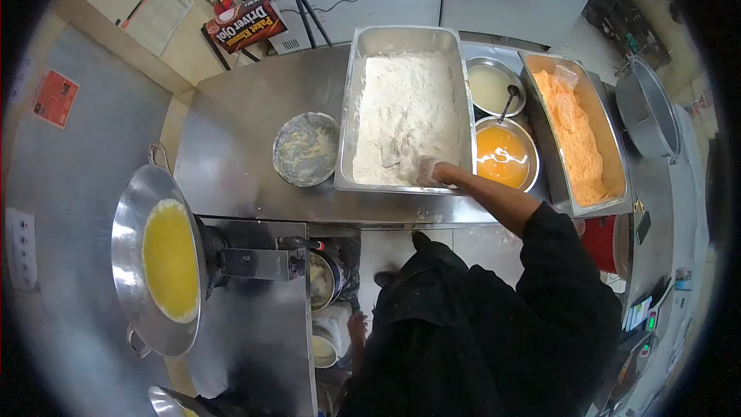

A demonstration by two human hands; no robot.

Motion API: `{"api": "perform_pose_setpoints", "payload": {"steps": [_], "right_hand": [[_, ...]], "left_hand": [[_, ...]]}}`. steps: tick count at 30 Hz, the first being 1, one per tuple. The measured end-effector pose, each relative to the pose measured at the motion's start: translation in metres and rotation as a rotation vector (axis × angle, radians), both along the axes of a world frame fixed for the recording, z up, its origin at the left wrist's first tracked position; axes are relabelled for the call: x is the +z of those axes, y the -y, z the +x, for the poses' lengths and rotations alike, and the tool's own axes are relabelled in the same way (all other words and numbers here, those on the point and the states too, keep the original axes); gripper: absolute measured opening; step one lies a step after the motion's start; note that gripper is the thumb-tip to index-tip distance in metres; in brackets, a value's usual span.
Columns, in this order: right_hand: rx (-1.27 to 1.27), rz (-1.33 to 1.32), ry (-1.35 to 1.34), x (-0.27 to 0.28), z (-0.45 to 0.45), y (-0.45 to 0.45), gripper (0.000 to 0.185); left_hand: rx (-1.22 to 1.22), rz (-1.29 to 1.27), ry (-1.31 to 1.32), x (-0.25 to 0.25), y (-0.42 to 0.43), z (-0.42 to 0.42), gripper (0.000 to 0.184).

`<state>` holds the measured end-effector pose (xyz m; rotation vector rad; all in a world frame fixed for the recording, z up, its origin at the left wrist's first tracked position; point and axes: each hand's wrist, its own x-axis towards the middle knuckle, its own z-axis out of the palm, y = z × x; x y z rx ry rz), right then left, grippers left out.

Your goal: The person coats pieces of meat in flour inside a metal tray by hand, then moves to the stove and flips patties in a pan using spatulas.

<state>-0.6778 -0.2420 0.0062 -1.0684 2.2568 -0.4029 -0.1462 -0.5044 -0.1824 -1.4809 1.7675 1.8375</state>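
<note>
My right hand (429,171), dusted white, is down in the near right corner of a deep steel tray (346,108) of flour (409,100). Its fingers are coated and partly buried, so their grip is hidden. Just left of it are furrows and a small floury lump (391,156). My left hand (357,330) hangs low beside my body, next to the worktable's shelf, with loose fingers and nothing seen in it. Left of the tray stands a round metal bowl (307,150) with floury residue.
Right of the tray are a bowl of orange liquid (502,156) with a ladle (509,100), a bowl of pale liquid (492,86) and a tray of orange crumbly food (573,139). A large wok (127,239) of yellow oil (170,262) stands at left.
</note>
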Motion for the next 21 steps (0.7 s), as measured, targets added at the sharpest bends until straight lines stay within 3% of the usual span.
{"api": "perform_pose_setpoints", "payload": {"steps": [2, 3, 5, 6, 7, 9, 11, 13, 16, 18, 21], "right_hand": [[0.214, -0.330, -0.040, -0.011, -0.020, -0.012, 0.037], [0.225, -0.328, -0.044, -0.018, -0.026, -0.005, 0.037], [-0.349, -0.763, 0.063, -0.027, -0.036, 0.006, 0.026], [-0.092, -0.219, -0.192, -0.028, -0.056, 0.010, 0.027], [-0.102, -0.222, -0.189, -0.020, -0.051, 0.020, 0.027], [-0.051, 0.077, -0.417, -0.005, -0.036, 0.048, 0.029], [0.002, 0.234, -0.618, -0.008, -0.022, 0.067, 0.032], [-0.276, -0.033, -0.591, -0.001, -0.009, 0.088, 0.032], [-0.168, 0.036, -0.408, 0.028, -0.005, 0.083, 0.031], [-0.095, 0.135, -0.230, 0.061, -0.005, 0.080, 0.029], [-0.045, -0.073, -0.235, 0.005, -0.037, 0.055, 0.031]], "left_hand": [[0.109, 0.007, -0.022, 0.007, -0.004, -0.007, 0.022], [0.118, 0.009, -0.027, 0.009, -0.006, -0.009, 0.022], [0.076, -0.003, 0.022, 0.008, -0.006, -0.006, 0.016], [0.073, -0.005, 0.027, 0.000, -0.005, -0.003, 0.016], [-0.282, -0.570, -0.371, -0.029, -0.001, 0.007, 0.016], [-0.657, -1.127, -0.782, -0.047, 0.002, 0.018, 0.016], [-1.039, -0.771, -0.127, -0.046, 0.004, 0.021, 0.022], [-1.030, -0.775, -0.150, -0.054, 0.006, 0.029, 0.031], [-0.984, -0.849, -0.097, -0.055, 0.003, 0.035, 0.026], [-0.794, -0.830, -0.320, -0.056, 0.009, 0.032, 0.017], [-0.779, -1.012, -0.460, -0.055, 0.008, 0.035, 0.018]]}}
